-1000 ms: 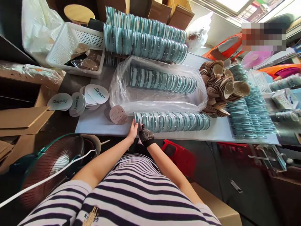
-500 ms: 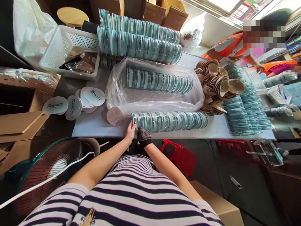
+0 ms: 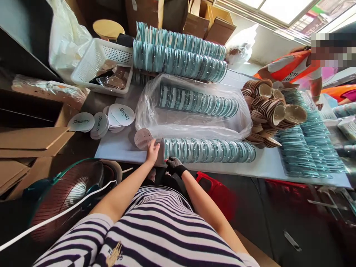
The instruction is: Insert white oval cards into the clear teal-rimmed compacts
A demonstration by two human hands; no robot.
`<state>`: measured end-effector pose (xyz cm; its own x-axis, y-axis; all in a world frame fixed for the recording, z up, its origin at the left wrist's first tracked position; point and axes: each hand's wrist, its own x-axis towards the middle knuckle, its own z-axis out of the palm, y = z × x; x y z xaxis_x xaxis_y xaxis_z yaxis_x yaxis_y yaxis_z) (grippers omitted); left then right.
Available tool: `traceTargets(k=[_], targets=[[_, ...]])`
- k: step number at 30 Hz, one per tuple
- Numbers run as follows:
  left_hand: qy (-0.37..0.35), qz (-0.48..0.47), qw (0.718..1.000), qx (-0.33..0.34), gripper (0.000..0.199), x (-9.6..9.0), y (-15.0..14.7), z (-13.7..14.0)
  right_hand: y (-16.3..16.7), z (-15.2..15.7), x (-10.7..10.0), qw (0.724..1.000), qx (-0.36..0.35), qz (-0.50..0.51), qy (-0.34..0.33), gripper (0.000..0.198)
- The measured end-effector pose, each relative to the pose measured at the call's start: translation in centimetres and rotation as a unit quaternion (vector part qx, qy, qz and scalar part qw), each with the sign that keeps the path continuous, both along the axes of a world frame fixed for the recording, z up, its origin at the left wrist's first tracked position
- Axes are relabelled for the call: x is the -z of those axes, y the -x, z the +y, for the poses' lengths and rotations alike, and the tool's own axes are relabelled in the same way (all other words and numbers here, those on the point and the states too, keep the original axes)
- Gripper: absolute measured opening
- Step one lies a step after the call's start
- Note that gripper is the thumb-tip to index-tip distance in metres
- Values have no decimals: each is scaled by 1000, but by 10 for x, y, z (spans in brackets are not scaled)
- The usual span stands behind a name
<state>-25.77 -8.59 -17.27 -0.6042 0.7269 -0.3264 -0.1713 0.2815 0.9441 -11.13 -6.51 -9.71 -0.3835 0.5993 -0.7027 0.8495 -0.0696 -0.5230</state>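
Observation:
A long row of round, teal-edged, clear-wrapped packs (image 3: 210, 151) stands on edge along the table's near side. My bare left hand (image 3: 152, 152) is just left of the row's end, with its fingers apart. Its fingertips reach the edge of a round pinkish card (image 3: 142, 138) with small print; whether they grip it, I cannot tell. My right hand (image 3: 175, 165), in a dark mesh glove, is closed with curled fingers at the row's near left corner. What those fingers hold, if anything, is hidden.
Behind the row, a clear plastic bag (image 3: 147, 107) surrounds another row of packs. White round cards (image 3: 121, 116) lie at left, near a white basket (image 3: 83, 70). Brown bowl-shaped pieces (image 3: 274, 113) and teal stacks (image 3: 297, 152) stand at right. A fan (image 3: 69, 193) and red stool (image 3: 218, 194) are below.
My left hand has moved off the row's end, leftward to the round pinkish card. My right hand stays by the row's near left corner. The whole view has shifted.

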Motion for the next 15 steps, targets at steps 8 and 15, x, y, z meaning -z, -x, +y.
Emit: traceTargets(k=[8, 15], targets=[[217, 192, 955, -61, 106, 2, 79, 45, 9, 3, -17, 942, -203, -206, -170, 45], [148, 149, 974, -84, 72, -9, 80, 9, -9, -1, -22, 952, -212, -166, -142, 32]])
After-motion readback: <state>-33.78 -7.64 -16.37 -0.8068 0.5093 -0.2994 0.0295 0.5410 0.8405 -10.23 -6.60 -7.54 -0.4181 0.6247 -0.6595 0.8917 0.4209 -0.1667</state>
